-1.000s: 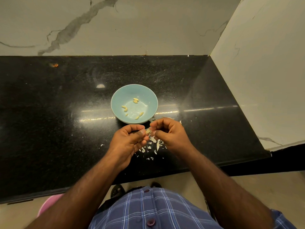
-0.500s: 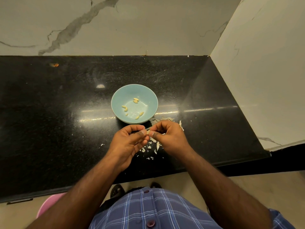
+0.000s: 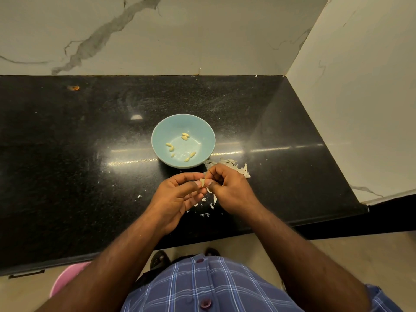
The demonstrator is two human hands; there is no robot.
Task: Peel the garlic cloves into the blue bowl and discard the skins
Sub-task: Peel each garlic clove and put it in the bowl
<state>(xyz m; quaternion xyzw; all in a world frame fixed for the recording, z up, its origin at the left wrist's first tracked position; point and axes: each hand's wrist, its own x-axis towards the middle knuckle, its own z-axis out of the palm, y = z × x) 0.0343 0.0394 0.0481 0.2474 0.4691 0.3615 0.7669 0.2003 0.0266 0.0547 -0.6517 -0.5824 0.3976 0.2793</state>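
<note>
Left hand (image 3: 177, 194) and right hand (image 3: 227, 188) both pinch one garlic clove (image 3: 202, 182) above black counter (image 3: 67, 154); marble walls behind.

One blue bowl (image 3: 157, 140), seven peeled cloves (image 3: 185, 136) inside, two hands (image 3: 175, 197).

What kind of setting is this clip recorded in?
Most likely a home kitchen: a black granite countertop set into a corner of marble-look wall tiles, with a blue bowl of peeled garlic cloves on it.
</note>
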